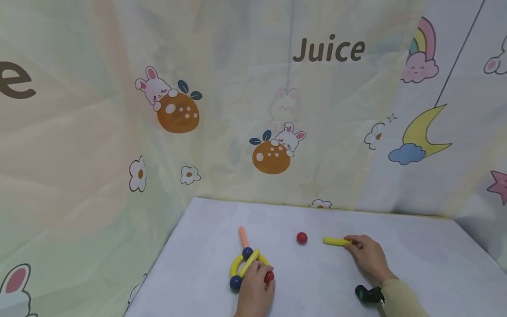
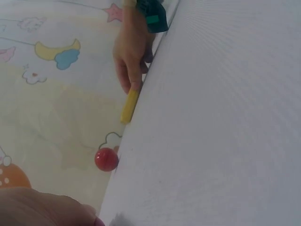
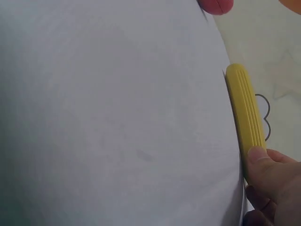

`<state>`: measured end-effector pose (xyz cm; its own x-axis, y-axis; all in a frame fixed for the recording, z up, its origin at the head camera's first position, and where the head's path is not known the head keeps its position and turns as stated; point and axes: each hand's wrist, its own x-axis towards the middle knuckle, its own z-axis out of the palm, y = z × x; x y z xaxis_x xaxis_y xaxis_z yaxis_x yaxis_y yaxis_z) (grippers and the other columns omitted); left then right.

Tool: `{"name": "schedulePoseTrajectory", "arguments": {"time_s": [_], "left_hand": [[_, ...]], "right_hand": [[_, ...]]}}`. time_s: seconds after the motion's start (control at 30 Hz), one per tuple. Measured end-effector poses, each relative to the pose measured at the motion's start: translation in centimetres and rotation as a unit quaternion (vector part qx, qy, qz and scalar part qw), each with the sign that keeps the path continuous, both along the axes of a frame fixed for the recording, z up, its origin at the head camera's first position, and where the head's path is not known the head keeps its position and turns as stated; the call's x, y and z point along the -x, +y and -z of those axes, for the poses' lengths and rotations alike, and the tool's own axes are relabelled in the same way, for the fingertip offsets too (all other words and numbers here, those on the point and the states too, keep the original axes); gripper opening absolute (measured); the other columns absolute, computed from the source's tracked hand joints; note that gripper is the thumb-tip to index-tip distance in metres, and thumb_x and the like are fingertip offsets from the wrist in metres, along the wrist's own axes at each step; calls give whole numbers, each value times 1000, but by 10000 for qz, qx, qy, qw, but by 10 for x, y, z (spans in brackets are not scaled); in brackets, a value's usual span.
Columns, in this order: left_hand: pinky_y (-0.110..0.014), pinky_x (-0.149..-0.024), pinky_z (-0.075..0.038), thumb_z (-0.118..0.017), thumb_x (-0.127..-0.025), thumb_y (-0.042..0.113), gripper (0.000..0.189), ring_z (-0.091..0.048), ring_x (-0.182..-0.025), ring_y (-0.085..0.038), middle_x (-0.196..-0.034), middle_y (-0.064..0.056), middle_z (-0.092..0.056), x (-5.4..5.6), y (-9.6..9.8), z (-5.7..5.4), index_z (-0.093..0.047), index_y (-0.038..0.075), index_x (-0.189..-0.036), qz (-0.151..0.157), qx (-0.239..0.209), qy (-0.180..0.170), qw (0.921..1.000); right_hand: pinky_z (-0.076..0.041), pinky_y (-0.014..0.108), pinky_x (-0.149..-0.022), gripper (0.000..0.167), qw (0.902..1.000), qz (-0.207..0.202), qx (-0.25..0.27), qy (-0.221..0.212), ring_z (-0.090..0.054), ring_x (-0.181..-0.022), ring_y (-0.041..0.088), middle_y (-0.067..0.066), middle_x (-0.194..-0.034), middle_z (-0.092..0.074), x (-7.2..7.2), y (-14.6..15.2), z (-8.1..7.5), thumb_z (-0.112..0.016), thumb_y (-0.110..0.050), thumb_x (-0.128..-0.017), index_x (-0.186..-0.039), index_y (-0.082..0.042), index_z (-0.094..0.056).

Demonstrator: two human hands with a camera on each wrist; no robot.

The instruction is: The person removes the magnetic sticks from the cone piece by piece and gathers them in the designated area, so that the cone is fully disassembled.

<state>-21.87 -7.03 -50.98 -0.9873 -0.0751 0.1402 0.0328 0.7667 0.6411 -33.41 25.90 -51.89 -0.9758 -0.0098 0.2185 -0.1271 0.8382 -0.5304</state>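
A figure of magnetic rods and balls lies toward the front left of the table in the head view. It has curved yellow rods (image 1: 236,265), blue balls (image 1: 235,283), an orange rod (image 1: 243,237) and a straight yellow rod (image 1: 250,262). My left hand (image 1: 255,286) reaches over its near side and pinches a red ball (image 1: 270,277) between thumb and fingers, hiding part of the figure. Farther right, my right hand (image 1: 368,256) pinches one end of a ridged straight yellow rod (image 3: 244,106), whose other end points left.
A loose red ball (image 1: 302,238) sits between the figure and the right hand's rod. A dark device (image 1: 369,294) is on the right wrist. Behind the white table (image 1: 317,281) hangs a printed cloth (image 1: 222,145).
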Motion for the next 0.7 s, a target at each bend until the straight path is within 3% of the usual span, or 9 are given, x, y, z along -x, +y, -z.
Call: {"name": "schedulePoseTrajectory", "arguments": {"time_s": [0.4, 0.53, 0.7], "left_hand": [[-23, -67, -52, -82, -79, 25, 26, -50, -81, -7, -97, 8, -50, 2, -2, 5, -68, 20, -100, -36, -59, -29, 10000], [-28, -67, -50, -83, -78, 32, 25, -50, -80, -6, -93, 10, -48, 1, -5, 6, -64, 23, -92, -214, -14, 93, 9997], [-29, -67, -47, -82, -78, 30, 26, -49, -80, -7, -90, 10, -46, 0, -12, 6, -59, 22, -85, -346, 83, 406, 9985]], "right_hand": [[-46, 36, -68, 42, 9999, 133, 35, 75, -59, -85, 26, 16, -100, -64, -1, 0, 2, -71, -19, -87, -123, 1, -62], [-47, 42, -73, 49, 9988, 363, 313, 28, -59, -89, 30, 22, -106, -62, -13, -2, 0, -67, -25, -91, -128, 6, -56], [-42, 31, -62, 37, 9904, 1119, 642, 487, -56, -80, 23, 16, -98, -59, -37, -26, 0, -65, -20, -92, -121, 2, -62]]}}
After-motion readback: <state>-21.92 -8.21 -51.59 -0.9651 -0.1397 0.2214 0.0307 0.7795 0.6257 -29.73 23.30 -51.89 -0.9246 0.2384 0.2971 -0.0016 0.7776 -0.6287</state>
